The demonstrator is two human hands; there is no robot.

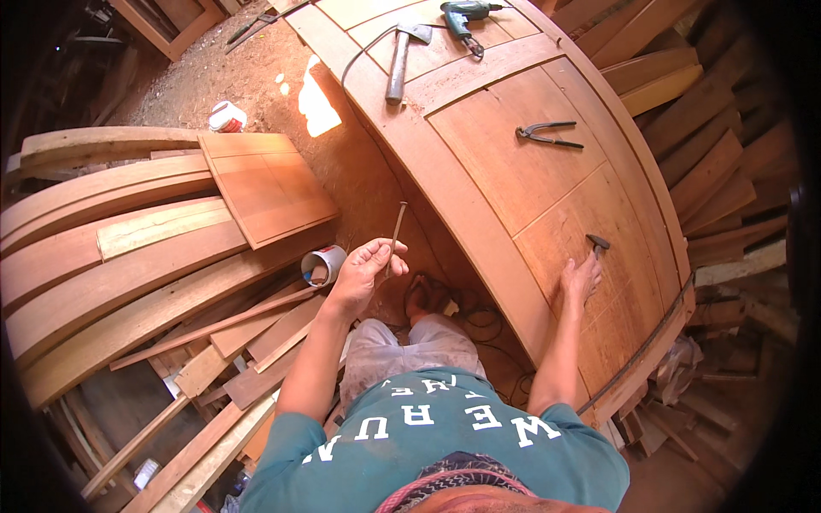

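My left hand [368, 267] is raised over the gap beside the panelled wooden door [487, 209]. Pinched between its thumb and fingers is a long thin nail [398, 226], tilted nearly upright with its flat head at the top. My right hand [583, 279] rests low over the door, its fingers closed round a small hammer [598, 243] whose dark head sticks out past them. The hammer's handle is mostly hidden by the hand. Farther up the same door lies a pair of pincers [549, 134] with its handles spread.
On the door's far end lie a hatchet [405, 60] and a corded drill [464, 20]. Stacked planks [128, 231] fill the left, with a loose wooden panel [269, 184] on them. A white bucket [325, 263] stands near my left forearm. Cables [483, 323] trail by my feet.
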